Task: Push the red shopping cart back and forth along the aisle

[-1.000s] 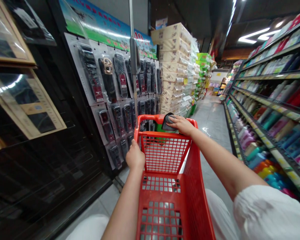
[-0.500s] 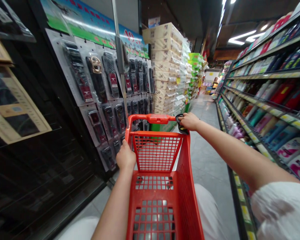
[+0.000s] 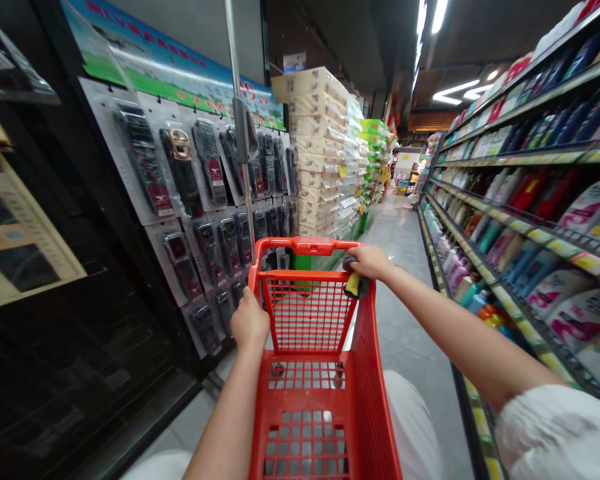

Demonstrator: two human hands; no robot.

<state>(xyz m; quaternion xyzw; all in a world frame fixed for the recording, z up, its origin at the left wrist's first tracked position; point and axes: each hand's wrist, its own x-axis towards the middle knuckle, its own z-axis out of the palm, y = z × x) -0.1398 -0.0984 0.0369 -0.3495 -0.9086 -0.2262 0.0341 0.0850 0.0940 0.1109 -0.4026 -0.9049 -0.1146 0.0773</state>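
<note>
A red plastic shopping cart with lattice walls and floor fills the lower middle; no goods show inside it. Its left upper edge is gripped by my left hand, fingers curled round it and partly hidden. At the right end of the handle bar, my right hand is closed on a small black-and-yellow object whose kind I cannot make out. This object hangs below the fingers against the cart's upper right corner. A thin metal pole with a grey clamp rises by the cart's left front corner.
Packaged belts hang on a wall display at left, above dark panels. Stacked cream boxes and green packs line the left side beyond. Shelves of bottles run along the right. A grey tiled aisle leads ahead.
The black-and-yellow object has turned and dropped lower beneath my right hand, showing more yellow. My right hand has shifted slightly down and left. My left hand keeps its hold on the cart.
</note>
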